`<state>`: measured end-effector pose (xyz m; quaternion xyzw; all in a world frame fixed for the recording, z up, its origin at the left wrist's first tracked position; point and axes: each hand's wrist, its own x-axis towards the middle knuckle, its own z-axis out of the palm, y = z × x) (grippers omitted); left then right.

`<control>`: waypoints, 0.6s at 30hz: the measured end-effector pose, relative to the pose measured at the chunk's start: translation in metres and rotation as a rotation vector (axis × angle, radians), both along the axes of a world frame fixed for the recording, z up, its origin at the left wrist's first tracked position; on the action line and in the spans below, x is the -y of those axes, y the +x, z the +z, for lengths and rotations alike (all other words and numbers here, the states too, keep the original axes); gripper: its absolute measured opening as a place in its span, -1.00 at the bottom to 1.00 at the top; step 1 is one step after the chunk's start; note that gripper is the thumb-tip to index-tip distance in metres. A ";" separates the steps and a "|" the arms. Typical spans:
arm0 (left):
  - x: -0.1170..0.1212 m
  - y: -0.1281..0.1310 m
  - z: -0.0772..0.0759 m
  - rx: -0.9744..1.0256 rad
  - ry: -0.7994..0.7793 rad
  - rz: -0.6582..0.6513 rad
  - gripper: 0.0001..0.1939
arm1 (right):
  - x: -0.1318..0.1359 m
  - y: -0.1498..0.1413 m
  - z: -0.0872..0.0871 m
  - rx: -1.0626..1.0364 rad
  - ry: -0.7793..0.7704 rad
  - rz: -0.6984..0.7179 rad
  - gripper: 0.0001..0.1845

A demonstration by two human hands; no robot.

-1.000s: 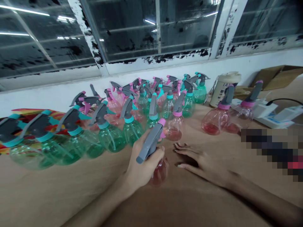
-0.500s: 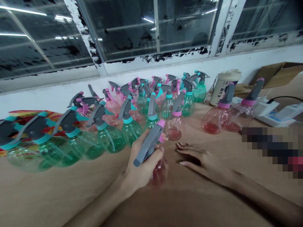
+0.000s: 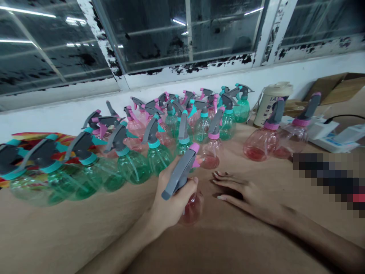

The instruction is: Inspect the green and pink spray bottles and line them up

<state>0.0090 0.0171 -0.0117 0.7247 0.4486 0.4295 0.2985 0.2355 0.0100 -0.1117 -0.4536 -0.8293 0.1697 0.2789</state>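
Observation:
My left hand (image 3: 173, 196) is wrapped round the neck of a pink spray bottle (image 3: 193, 208) with a grey trigger head and a pink nozzle. The bottle stands on the wooden table, its neck hidden by my fingers. To its right, my right hand (image 3: 238, 190) rests on the tabletop with fingers apart, holding nothing. Just behind, another pink spray bottle (image 3: 211, 154) stands close to a green spray bottle (image 3: 184, 144). Two pink spray bottles are at the right, the nearer one (image 3: 261, 146) partly covering the farther one (image 3: 295, 133).
Several green spray bottles (image 3: 134, 167) line the left side, with more green and pink ones behind. A colourful sheet (image 3: 65, 142) lies under some. Toward the back right are a cream cup (image 3: 272, 102), a white power strip (image 3: 330, 139) and a cardboard box (image 3: 333, 89). Windows line the wall.
Both hands and the held spray bottle stay almost where they were. The view has shifted very slightly, and things at the right appear a little farther right.

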 end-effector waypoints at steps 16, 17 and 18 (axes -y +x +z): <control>-0.001 -0.002 -0.003 0.028 0.047 -0.032 -0.88 | 0.007 -0.002 -0.004 0.178 0.033 0.008 -0.45; -0.002 -0.002 -0.003 0.029 0.046 -0.043 -0.86 | 0.007 -0.002 -0.004 0.185 0.032 0.009 -0.45; -0.002 -0.002 -0.002 0.028 0.045 -0.050 -0.84 | 0.007 -0.002 -0.004 0.191 0.033 0.009 -0.44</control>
